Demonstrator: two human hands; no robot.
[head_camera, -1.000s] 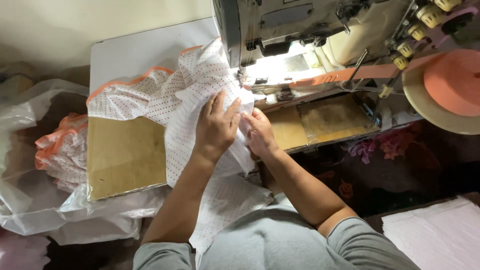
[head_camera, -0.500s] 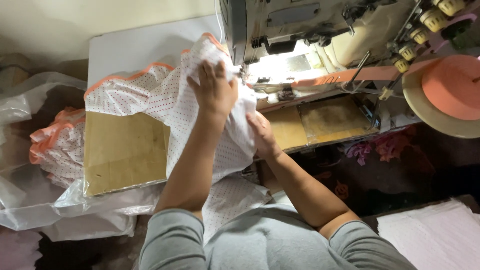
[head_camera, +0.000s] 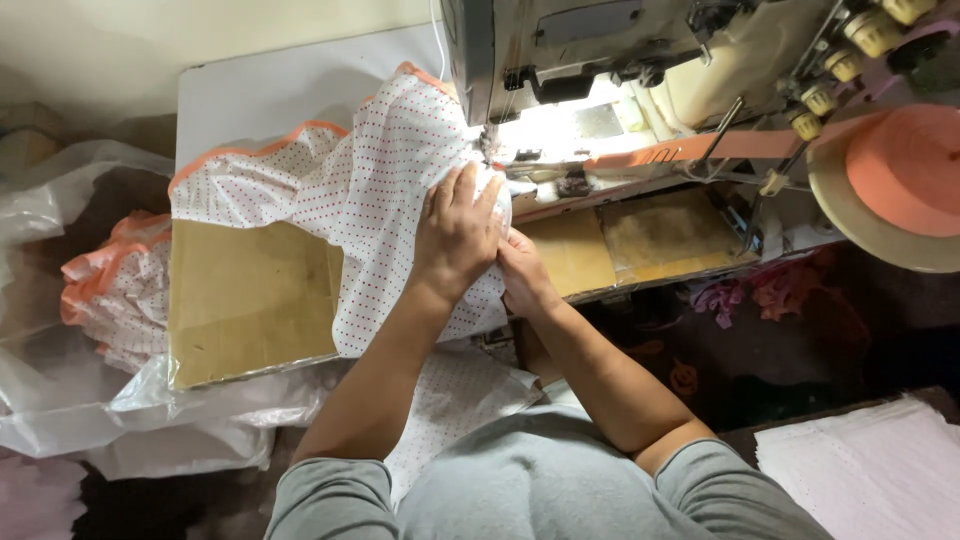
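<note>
The left hand (head_camera: 458, 232) lies flat, fingers spread, pressing the white dotted fabric (head_camera: 350, 200) just before the sewing machine (head_camera: 600, 50). The right hand (head_camera: 522, 272) pinches its edge beneath (grip partly hidden). Feeding well needs even tension toward the machine's needle.

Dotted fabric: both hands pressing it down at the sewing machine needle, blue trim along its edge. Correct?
Not quite. The trim is orange, not blue, as the head view shows. The rest holds: the left hand and right hand both press the dotted fabric at the needle of the sewing machine.
</note>
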